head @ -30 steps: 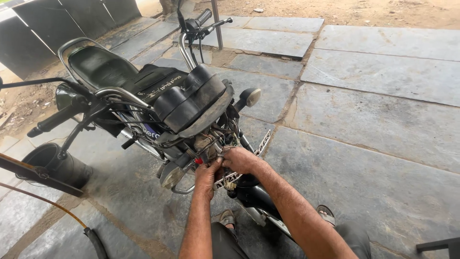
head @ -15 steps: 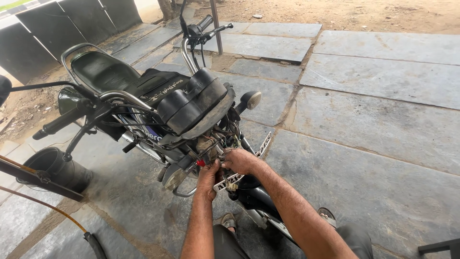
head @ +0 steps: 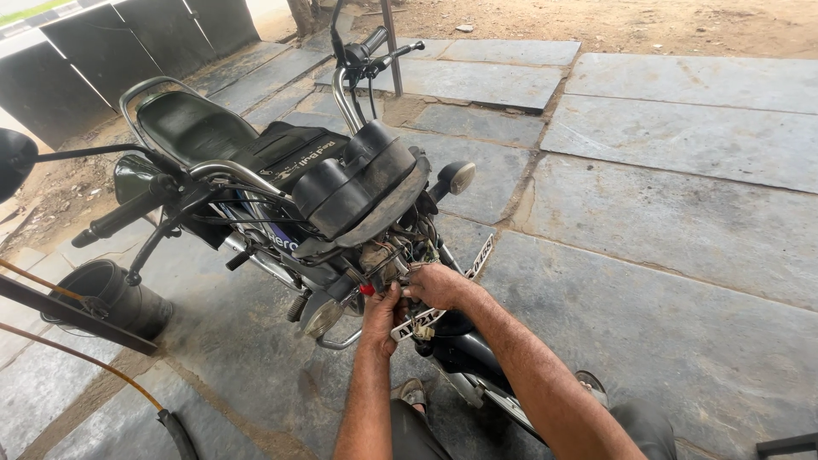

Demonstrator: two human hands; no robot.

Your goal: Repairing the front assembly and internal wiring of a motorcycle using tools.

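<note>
A black motorcycle (head: 256,162) stands on stone paving, seen from its front. Its headlight housing is off, and a bundle of wires (head: 394,253) hangs exposed under the black instrument cluster (head: 362,179). My left hand (head: 381,312) is closed around wires with a small red connector (head: 367,290) just below that bundle. My right hand (head: 434,284) pinches wires right beside it, the two hands touching. A white number plate (head: 452,285) and the front mudguard (head: 464,353) lie under my forearms.
A black cylindrical bin (head: 115,298) stands at the left beside a dark bar and an orange hose (head: 85,362). Handlebars stick out left (head: 128,213) and far (head: 375,43). Dark panels line the far left. My sandalled feet (head: 413,393) rest by the front wheel.
The view has drawn a little closer and shifted. Both hands stay at the wire bundle, moving only slightly.
</note>
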